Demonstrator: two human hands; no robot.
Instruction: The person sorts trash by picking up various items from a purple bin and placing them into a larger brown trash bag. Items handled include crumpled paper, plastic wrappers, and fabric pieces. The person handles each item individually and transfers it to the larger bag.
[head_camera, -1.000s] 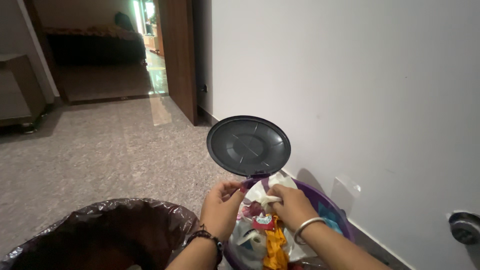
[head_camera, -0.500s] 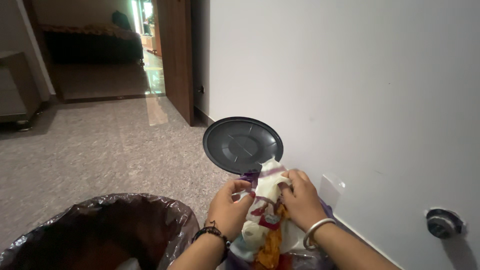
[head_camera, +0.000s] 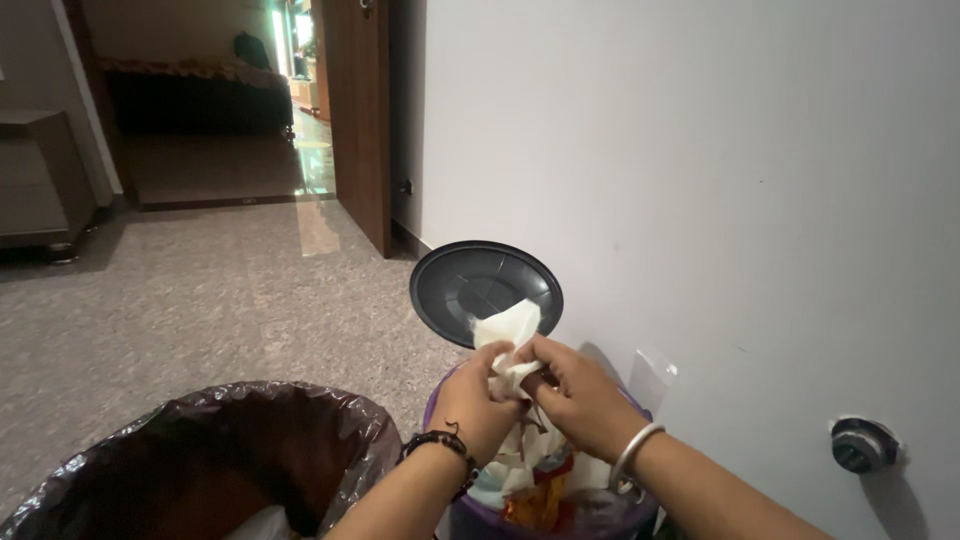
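As hands (head_camera: 530, 395) closed in: liner (head_camera: 508, 335) bunched higher.

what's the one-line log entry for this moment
left hand: grips white bag | right hand: grips bag | purple bin: lid open

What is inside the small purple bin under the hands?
The purple bin holds a white bag stuffed with orange and red wrappers, gripped by the left hand and right hand. Anything deeper is hidden.

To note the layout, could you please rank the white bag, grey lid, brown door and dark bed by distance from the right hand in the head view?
1. White bag, gripped.
2. Grey lid, just beyond the right hand.
3. Brown door, up the wall.
4. Dark bed, in the far room.
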